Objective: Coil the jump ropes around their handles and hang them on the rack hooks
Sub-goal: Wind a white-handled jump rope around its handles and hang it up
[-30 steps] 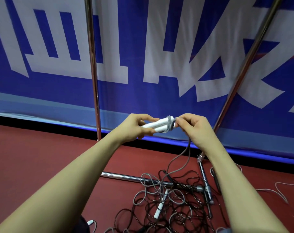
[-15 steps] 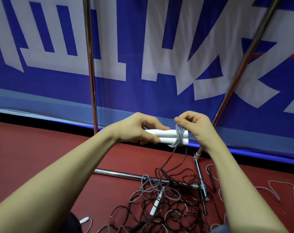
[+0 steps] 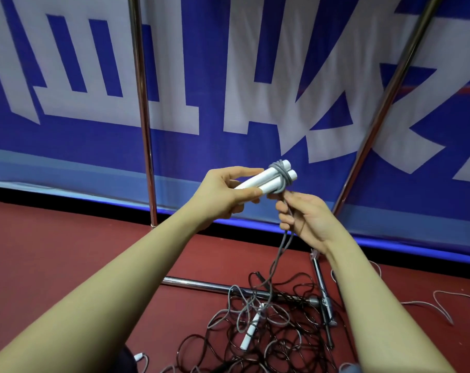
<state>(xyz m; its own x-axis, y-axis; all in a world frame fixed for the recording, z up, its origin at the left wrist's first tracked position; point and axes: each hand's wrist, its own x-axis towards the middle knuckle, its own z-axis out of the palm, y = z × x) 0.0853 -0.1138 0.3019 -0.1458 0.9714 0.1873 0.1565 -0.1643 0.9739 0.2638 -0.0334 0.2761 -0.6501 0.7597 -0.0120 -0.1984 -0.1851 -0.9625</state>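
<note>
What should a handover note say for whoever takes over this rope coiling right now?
Left hand grips the two white handles together.
Right hand holds the grey rope just below them.
Done: a few turns of rope wound near the handle tips.
Left: most of the rope trails to the tangled pile of ropes on the red floor; finish coiling, hang it, then do the rest. No hooks in view, only rack poles.

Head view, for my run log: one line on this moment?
left hand grips white handles | right hand holds grey rope | few turns wound | not hung
</note>
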